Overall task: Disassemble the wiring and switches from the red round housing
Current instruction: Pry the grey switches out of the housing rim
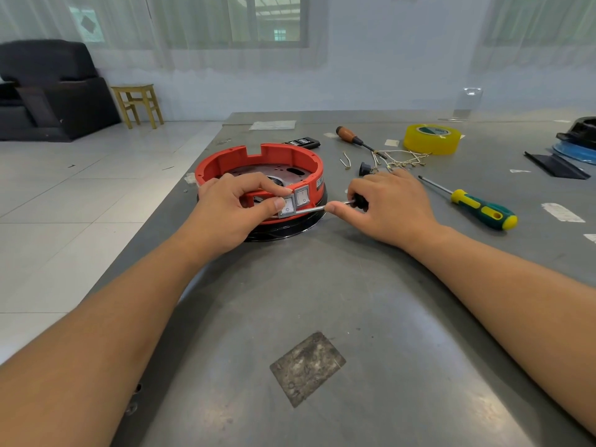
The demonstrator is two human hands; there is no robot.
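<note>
Centrally, head view: red round housing [260, 166] on the grey table [322, 301]. Left hand [232, 204] curls over its near wall, thumb and forefinger pinching a grey-framed switch [287, 206]; a second switch [302, 196] sits just right. Right hand [387, 204] grips a small black-handled screwdriver [338, 204], tip at the housing. Loose wiring [400, 159] and a green-yellow screwdriver [477, 208] lie right of the housing.

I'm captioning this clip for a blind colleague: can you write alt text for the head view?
A person's left hand holds a grey switch on a red round housing, while the right hand works a small screwdriver against it. On the grey metal table behind lie loose wires, two more screwdrivers and a yellow tape roll.
</note>
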